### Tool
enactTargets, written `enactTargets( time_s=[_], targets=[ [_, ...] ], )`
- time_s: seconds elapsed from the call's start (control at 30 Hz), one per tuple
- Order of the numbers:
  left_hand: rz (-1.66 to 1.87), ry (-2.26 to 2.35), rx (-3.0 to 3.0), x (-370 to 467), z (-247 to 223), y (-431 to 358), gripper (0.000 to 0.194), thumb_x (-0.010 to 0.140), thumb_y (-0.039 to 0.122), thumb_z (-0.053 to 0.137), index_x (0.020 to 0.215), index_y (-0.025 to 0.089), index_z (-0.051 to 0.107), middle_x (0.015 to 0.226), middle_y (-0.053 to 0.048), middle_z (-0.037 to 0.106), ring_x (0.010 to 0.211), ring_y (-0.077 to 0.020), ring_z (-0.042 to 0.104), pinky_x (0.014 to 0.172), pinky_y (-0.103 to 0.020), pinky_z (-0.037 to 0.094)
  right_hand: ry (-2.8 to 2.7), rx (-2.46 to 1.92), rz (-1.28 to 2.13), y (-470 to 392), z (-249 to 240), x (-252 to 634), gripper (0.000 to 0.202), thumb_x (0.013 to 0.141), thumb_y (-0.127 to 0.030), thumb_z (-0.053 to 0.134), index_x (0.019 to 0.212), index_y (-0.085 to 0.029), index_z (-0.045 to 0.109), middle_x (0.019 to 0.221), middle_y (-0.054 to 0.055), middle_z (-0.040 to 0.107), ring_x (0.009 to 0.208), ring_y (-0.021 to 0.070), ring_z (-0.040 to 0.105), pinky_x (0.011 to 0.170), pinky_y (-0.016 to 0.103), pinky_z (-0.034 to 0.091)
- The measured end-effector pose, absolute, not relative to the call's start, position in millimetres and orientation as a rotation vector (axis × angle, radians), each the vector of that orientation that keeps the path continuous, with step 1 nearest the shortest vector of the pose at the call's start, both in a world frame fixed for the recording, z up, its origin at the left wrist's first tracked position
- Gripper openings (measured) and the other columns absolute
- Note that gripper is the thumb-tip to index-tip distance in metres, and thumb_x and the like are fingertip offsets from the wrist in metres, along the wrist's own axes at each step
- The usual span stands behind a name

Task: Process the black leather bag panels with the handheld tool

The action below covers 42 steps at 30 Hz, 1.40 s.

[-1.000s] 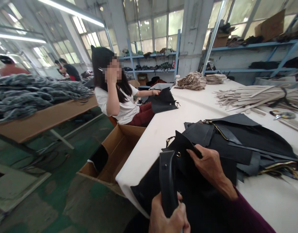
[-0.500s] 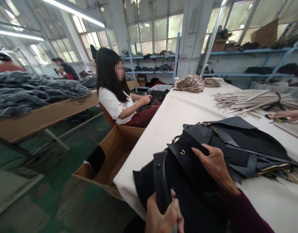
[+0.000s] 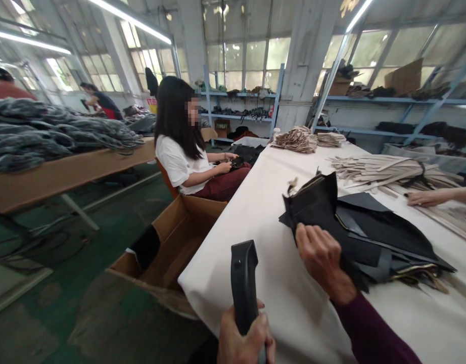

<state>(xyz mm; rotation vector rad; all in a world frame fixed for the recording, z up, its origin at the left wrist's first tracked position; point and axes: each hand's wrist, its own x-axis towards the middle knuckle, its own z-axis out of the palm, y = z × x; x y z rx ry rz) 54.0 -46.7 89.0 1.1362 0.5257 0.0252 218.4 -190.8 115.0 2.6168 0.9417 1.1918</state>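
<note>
In my left hand [image 3: 245,336], near the bottom of the view, a black curved handle [image 3: 243,275] stands upright. It has a small round stud near its top, and my fingers wrap round its lower part. My right hand [image 3: 319,255] is closed on the edge of a black fabric bag piece [image 3: 317,199], which is lifted and tilted over the pile. Its far end shows a zipper and a pale tag or thread. Underneath lies a stack of black bag pieces [image 3: 392,227] with gold zippers and leather trims.
A white-covered table [image 3: 263,202] carries bundles of beige strips [image 3: 380,169]. Another person's hand [image 3: 430,197] rests on strips at the right. An open cardboard box [image 3: 172,253] stands left of the table, near a seated person [image 3: 187,162] handling something dark.
My right hand has carried the black bag piece away from my left hand, forward onto the stack. My left hand keeps the handle. Scissors no longer show by the other person's hand.
</note>
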Motion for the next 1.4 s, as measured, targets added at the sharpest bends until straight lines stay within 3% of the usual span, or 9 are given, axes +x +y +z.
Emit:
enactTargets(
  time_s=[0.2, 0.4, 0.77, 0.93, 1.1, 1.4],
  targets=[
    [0.043, 0.513, 1.071, 54, 75, -41, 0.034, 0.07, 0.043, 0.061, 0.084, 0.015, 0.05, 0.041, 0.007, 0.047, 0.031, -0.0085, 0.043, 0.035, -0.022, 0.041, 1.247, 2.719, 0.822, -177, 56, 193, 0.028, 0.074, 0.005, 0.047, 0.087, -0.016, 0.061, 0.082, 0.009, 0.06, 0.078, 0.0221, 0.053, 0.062, 0.029, 0.042],
    [0.008, 0.478, 1.079, 57, 74, -43, 0.031, 0.071, 0.04, 0.061, 0.083, 0.015, 0.048, 0.042, 0.008, 0.047, 0.031, -0.0081, 0.044, 0.033, -0.02, 0.04, 1.308, 2.822, 0.592, -177, 52, 188, 0.029, 0.074, 0.009, 0.045, 0.075, -0.016, 0.059, 0.076, 0.007, 0.057, 0.071, 0.0208, 0.053, 0.058, 0.029, 0.045],
    [-0.202, 0.401, 1.116, 80, 68, -69, 0.023, 0.074, 0.036, 0.054, 0.079, 0.017, 0.043, 0.045, 0.008, 0.047, 0.031, -0.0071, 0.045, 0.033, -0.019, 0.041, 1.455, 3.123, 0.596, -206, 34, 169, 0.023, 0.091, -0.008, 0.036, 0.083, -0.013, 0.057, 0.08, 0.008, 0.055, 0.073, 0.0189, 0.052, 0.062, 0.029, 0.049],
    [-0.246, 0.493, 1.109, 96, 75, -77, 0.021, 0.07, 0.035, 0.056, 0.073, 0.018, 0.043, 0.044, 0.007, 0.047, 0.03, -0.0072, 0.043, 0.033, -0.019, 0.038, 1.49, 3.221, 0.686, -209, 31, 162, 0.022, 0.093, -0.01, 0.034, 0.085, -0.013, 0.054, 0.081, 0.009, 0.053, 0.074, 0.02, 0.051, 0.06, 0.03, 0.048],
    [-0.169, 0.469, 1.106, 109, 86, -75, 0.02, 0.075, 0.034, 0.053, 0.067, 0.017, 0.046, 0.043, 0.007, 0.044, 0.034, -0.0066, 0.042, 0.038, -0.019, 0.037, 1.457, 3.229, 0.57, -211, 25, 162, 0.026, 0.092, -0.009, 0.034, 0.074, -0.016, 0.051, 0.075, 0.007, 0.051, 0.069, 0.0196, 0.049, 0.057, 0.029, 0.045],
    [-0.035, 0.532, 1.165, 85, 86, -54, 0.024, 0.082, 0.034, 0.054, 0.093, 0.015, 0.044, 0.055, 0.006, 0.051, 0.041, -0.0074, 0.048, 0.042, -0.021, 0.037, 1.336, 3.262, 0.624, -208, 30, 162, 0.027, 0.089, -0.005, 0.037, 0.069, -0.016, 0.051, 0.07, 0.005, 0.049, 0.066, 0.0182, 0.046, 0.057, 0.028, 0.038]
  ],
)
